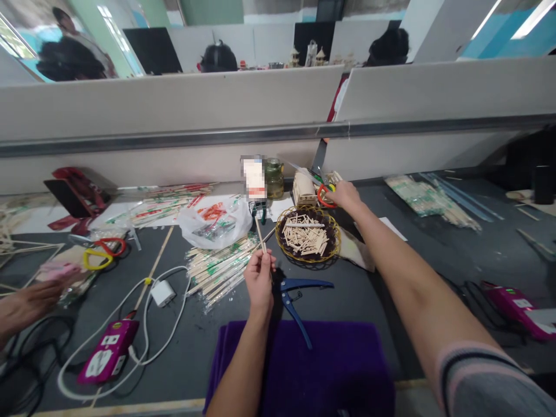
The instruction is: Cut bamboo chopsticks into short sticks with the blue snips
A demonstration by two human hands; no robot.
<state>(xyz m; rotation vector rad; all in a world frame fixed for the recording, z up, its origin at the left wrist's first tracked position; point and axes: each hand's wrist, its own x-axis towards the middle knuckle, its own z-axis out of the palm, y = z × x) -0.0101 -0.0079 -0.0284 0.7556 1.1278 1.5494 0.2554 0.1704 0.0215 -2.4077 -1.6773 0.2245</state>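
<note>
My left hand (259, 279) is closed on a thin wooden chopstick (260, 233) that points up and away over the dark table. My right hand (345, 195) reaches far out to the partition, its fingers around red-handled scissors (325, 196) beside a small wooden model house (303, 189). Between the hands sits a round wire basket (332, 223) of short cut wooden sticks (305, 233). Blue-handled cutting pliers (296, 295) lie just right of my left hand. A heap of wrapped chopsticks (219, 268) lies to its left.
A purple cloth (330, 370) covers the near edge. A pink device (108, 350) with a white cable and charger (162, 293) lies left. Another person's hand (30, 304) rests at far left near yellow and red scissors (101, 253). More chopstick packs (428, 200) lie right; a plastic bag (216, 220) and jar (274, 177) stand behind.
</note>
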